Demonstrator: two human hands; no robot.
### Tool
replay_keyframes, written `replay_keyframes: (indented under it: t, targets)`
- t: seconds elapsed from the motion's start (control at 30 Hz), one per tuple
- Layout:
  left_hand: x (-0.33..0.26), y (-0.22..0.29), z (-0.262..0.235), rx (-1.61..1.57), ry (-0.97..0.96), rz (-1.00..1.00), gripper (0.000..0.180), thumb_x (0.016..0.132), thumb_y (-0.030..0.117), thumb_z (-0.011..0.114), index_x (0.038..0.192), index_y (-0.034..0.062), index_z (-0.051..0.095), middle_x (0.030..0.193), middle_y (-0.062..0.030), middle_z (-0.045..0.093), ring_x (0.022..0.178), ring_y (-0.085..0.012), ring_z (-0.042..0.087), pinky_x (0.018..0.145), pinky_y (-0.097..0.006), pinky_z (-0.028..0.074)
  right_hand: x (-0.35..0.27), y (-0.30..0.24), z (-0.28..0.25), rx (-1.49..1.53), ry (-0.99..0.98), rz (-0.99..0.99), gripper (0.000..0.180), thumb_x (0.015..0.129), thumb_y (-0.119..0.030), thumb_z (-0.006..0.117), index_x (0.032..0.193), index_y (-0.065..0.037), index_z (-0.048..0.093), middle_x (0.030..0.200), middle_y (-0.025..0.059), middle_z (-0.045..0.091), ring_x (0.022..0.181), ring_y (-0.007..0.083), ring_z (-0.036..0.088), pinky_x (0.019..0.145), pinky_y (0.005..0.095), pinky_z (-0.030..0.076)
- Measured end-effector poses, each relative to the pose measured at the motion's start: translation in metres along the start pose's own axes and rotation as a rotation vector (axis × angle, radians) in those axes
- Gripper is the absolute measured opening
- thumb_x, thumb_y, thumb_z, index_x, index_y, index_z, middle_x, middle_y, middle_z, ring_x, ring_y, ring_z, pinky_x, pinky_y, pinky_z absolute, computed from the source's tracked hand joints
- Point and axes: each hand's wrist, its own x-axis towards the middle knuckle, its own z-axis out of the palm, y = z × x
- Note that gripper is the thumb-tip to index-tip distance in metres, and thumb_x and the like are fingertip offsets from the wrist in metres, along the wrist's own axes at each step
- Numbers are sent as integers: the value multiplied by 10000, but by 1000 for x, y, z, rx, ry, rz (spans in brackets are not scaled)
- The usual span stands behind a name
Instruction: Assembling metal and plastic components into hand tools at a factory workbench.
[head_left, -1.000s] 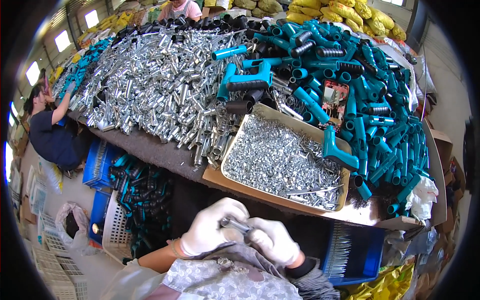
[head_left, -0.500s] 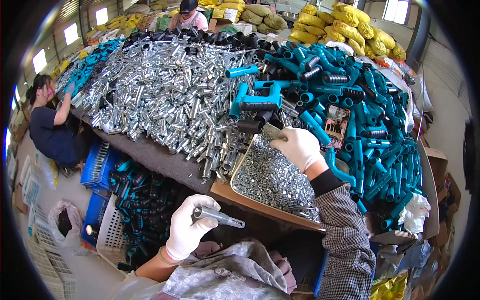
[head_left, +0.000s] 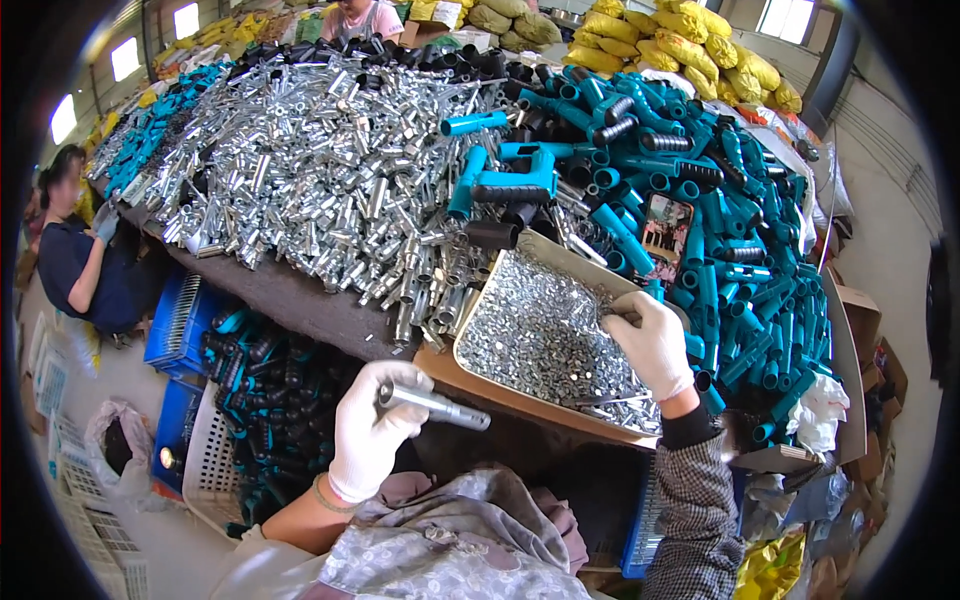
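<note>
My left hand [head_left: 368, 430], in a white glove, grips a shiny metal tube [head_left: 445, 408] in front of the table edge. The tube lies nearly level and its far end points right. At the right side of a pale tray [head_left: 462, 345], my gloved right hand [head_left: 652, 345] hangs over the small silver metal parts [head_left: 535, 325] in it. Its fingers are bent and drawn together; whatever they hold, if anything, is too small to make out. The tray stands on brown cardboard [head_left: 445, 368] at the table's near edge.
Behind the tray rises a heap of silver metal tubes [head_left: 310, 180]. Teal plastic tool housings [head_left: 740, 250] are piled to the right, with a phone [head_left: 666, 232] among them. A white crate [head_left: 215, 465] of teal-and-black parts sits below left. One co-worker [head_left: 85, 250] is at the left, another at the back.
My right hand has moved from the tray's far edge toward its right side and nearer to me. The left hand still grips the tube, turned slightly. The whole view has shifted a little.
</note>
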Motion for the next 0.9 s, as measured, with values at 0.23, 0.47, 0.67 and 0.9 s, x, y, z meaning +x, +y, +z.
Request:
replay_keyframes:
  t: [0.23, 0.47, 0.67, 0.9]
  targets:
    - [57, -15, 40, 97, -129, 105, 256, 904, -27, 671, 1129, 4, 553, 1018, -49, 639, 815, -76, 601, 729, -236, 515, -30, 6, 9, -46, 185, -102, 72, 805, -58, 710, 861, -36, 671, 789, 111, 612, 755, 300, 614, 714, 355, 494]
    - [68, -43, 47, 43, -143, 57, 262, 885, -53, 662, 1115, 8, 551, 1043, -51, 636, 888, -93, 616, 784, -257, 517, -45, 10, -2, 588, 188, 340, 58, 883, -2, 675, 936, 18, 685, 816, 10, 653, 641, 64, 575, 591, 210, 475]
    - [78, -43, 42, 615, -228, 549, 252, 790, -66, 715, 961, 42, 565, 1021, -118, 643, 994, -234, 631, 872, -336, 517, -50, 12, 6, 589, 317, 230, 107, 879, 55, 636, 978, 53, 677, 835, 62, 680, 709, 117, 665, 667, 241, 551]
    - [85, -21, 56, 984, -238, 848, 134, 748, 69, 760, 839, 98, 665, 988, -40, 655, 964, -272, 599, 854, -380, 501, -56, 8, 3, 668, 334, 265, 114, 867, 51, 668, 978, 51, 693, 857, 54, 693, 753, 110, 664, 717, 238, 550]
